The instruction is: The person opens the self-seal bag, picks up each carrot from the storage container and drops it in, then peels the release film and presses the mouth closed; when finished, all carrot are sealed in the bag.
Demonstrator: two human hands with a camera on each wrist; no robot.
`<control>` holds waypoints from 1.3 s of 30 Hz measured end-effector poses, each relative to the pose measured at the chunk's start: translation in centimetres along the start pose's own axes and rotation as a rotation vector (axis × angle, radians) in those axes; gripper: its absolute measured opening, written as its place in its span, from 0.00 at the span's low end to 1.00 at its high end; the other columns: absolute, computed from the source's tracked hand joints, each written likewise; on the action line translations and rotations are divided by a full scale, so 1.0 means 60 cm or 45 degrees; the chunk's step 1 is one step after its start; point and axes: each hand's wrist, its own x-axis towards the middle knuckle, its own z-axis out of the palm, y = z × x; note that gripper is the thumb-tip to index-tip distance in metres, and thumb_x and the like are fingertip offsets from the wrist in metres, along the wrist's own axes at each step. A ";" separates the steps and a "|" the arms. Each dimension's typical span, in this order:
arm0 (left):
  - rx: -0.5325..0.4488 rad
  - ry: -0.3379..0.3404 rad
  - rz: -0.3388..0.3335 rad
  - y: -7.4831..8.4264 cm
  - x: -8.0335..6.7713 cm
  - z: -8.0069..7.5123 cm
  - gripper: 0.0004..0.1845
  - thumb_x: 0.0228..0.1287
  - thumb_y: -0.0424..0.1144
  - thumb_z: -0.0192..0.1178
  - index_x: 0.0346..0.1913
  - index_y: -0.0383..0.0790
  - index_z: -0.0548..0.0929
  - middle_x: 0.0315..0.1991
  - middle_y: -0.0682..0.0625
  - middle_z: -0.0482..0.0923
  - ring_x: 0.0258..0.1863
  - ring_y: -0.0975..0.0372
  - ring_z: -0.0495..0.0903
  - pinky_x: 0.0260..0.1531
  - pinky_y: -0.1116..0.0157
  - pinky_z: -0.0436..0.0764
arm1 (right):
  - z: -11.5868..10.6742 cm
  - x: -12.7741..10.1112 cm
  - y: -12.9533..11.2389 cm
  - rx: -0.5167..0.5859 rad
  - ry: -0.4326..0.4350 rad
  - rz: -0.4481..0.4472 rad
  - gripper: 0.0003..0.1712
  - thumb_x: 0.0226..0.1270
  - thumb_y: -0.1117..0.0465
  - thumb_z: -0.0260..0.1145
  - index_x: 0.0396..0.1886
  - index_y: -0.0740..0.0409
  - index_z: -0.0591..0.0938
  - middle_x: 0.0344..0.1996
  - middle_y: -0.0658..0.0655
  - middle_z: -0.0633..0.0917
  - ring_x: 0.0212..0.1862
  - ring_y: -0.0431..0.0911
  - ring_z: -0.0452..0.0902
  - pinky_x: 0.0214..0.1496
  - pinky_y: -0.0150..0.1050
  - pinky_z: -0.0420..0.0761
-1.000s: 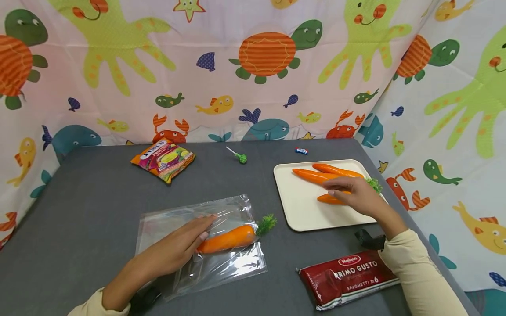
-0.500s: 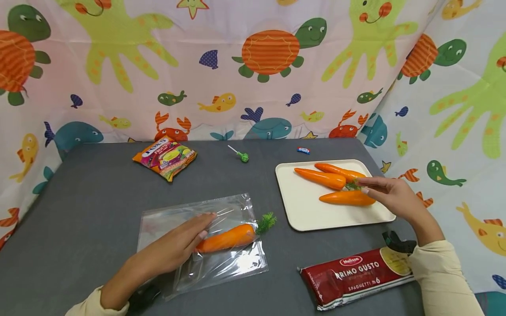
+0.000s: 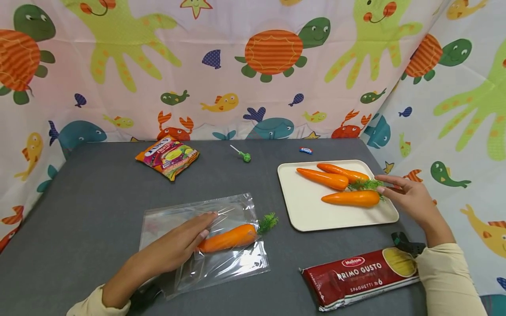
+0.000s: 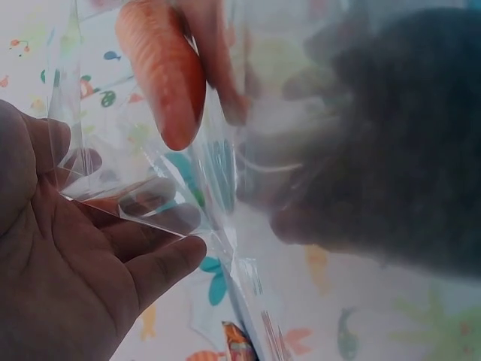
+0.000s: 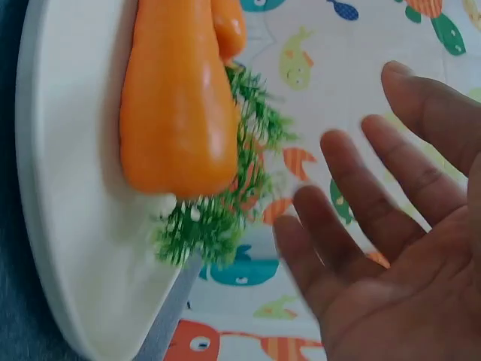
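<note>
My left hand (image 3: 179, 245) rests with straight fingers on a clear plastic bag (image 3: 245, 267). A carrot (image 3: 229, 239) lies in the bag beside these fingers, its green top sticking out. In the left wrist view the palm of the left hand (image 4: 75, 263) is near the plastic film, with a carrot's tip (image 4: 176, 113) above. My right hand (image 3: 415, 199) is at the right edge of a cream tray (image 3: 304, 215), by the green tops (image 3: 365, 184) of three carrots (image 3: 352, 199). The right wrist view shows its fingers (image 5: 353, 177) spread and holding nothing, apart from the greens.
A red spaghetti packet (image 3: 359, 276) lies in front of the tray, near the right sleeve. A candy bag (image 3: 168, 158), a green lollipop (image 3: 246, 157) and a small wrapped sweet (image 3: 305, 150) lie along the back of the grey table (image 3: 99, 210). A printed curtain (image 3: 272, 96) hangs behind.
My right hand has moved right from above the carrots to the tray's edge, uncovering the front carrot and the greens. The left hand has stayed on the bag.
</note>
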 end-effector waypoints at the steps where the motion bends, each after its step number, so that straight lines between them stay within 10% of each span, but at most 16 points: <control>1: 0.000 0.002 0.003 0.000 0.000 0.000 0.28 0.79 0.48 0.43 0.78 0.52 0.53 0.76 0.53 0.52 0.73 0.52 0.53 0.67 0.45 0.58 | 0.000 0.000 0.004 0.015 -0.001 -0.001 0.26 0.69 0.50 0.65 0.60 0.60 0.79 0.55 0.57 0.81 0.45 0.26 0.73 0.41 0.18 0.73; 6: 0.001 0.004 0.020 -0.001 0.001 -0.001 0.28 0.80 0.46 0.42 0.77 0.49 0.54 0.76 0.51 0.52 0.73 0.52 0.53 0.68 0.45 0.57 | 0.002 -0.001 0.019 0.065 -0.075 -0.016 0.25 0.69 0.54 0.66 0.59 0.66 0.79 0.48 0.44 0.84 0.43 0.25 0.76 0.42 0.17 0.74; 19: -0.001 0.013 0.072 -0.008 0.002 -0.001 0.27 0.80 0.46 0.41 0.77 0.51 0.54 0.75 0.50 0.53 0.74 0.53 0.52 0.68 0.45 0.57 | 0.015 0.014 0.026 -0.076 -0.080 0.068 0.28 0.69 0.51 0.65 0.59 0.69 0.78 0.53 0.71 0.79 0.38 0.21 0.70 0.36 0.20 0.75; 29: -0.031 0.019 0.086 -0.008 -0.001 -0.010 0.27 0.80 0.47 0.41 0.77 0.50 0.55 0.75 0.46 0.54 0.73 0.53 0.53 0.68 0.46 0.58 | 0.015 0.016 0.029 -0.182 -0.261 -0.012 0.29 0.67 0.55 0.67 0.60 0.71 0.76 0.54 0.74 0.78 0.49 0.53 0.74 0.39 0.27 0.77; 39: -0.003 0.047 0.103 -0.012 -0.004 -0.017 0.27 0.80 0.47 0.42 0.77 0.49 0.56 0.75 0.48 0.55 0.73 0.53 0.55 0.67 0.47 0.59 | 0.022 0.013 0.028 -0.265 -0.362 -0.054 0.32 0.66 0.58 0.68 0.63 0.73 0.72 0.53 0.74 0.78 0.42 0.55 0.76 0.36 0.33 0.80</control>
